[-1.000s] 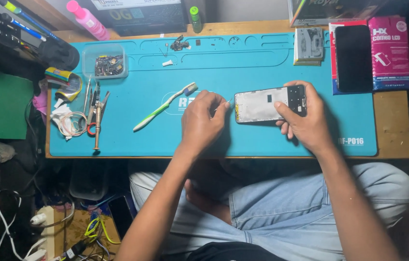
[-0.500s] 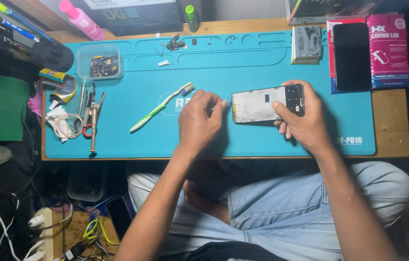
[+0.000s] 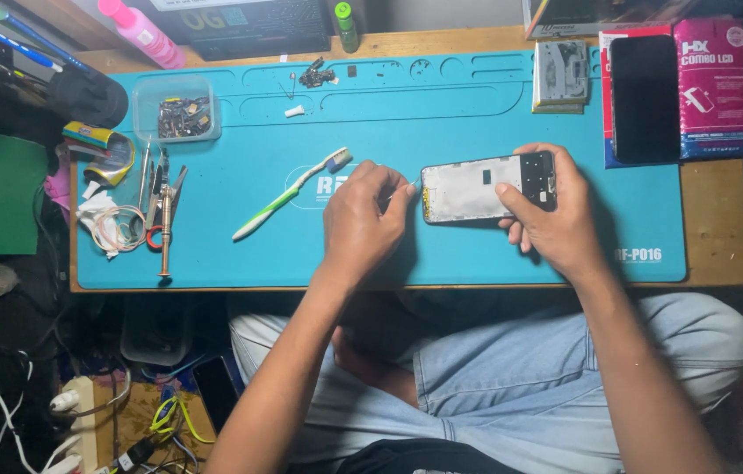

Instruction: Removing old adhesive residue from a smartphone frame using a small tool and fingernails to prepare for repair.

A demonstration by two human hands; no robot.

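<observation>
right hand (image 3: 556,224) clamps the phone frame (image 3: 486,187) — left hand (image 3: 363,219) pinches something tiny, hard to make out.

1. An opened phone frame (image 3: 487,187) is laid flat, lengthwise, on the blue mat; its pale inner side is turned up.
2. A thin metal tool (image 3: 405,190), barely discernible, is set at the frame's left end.

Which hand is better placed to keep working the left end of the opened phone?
Left, probably. The left hand already pinches a thin tool whose tip sits at the left end of the opened phone frame. The right hand is busy pinning the frame's other end against the blue mat.
</observation>
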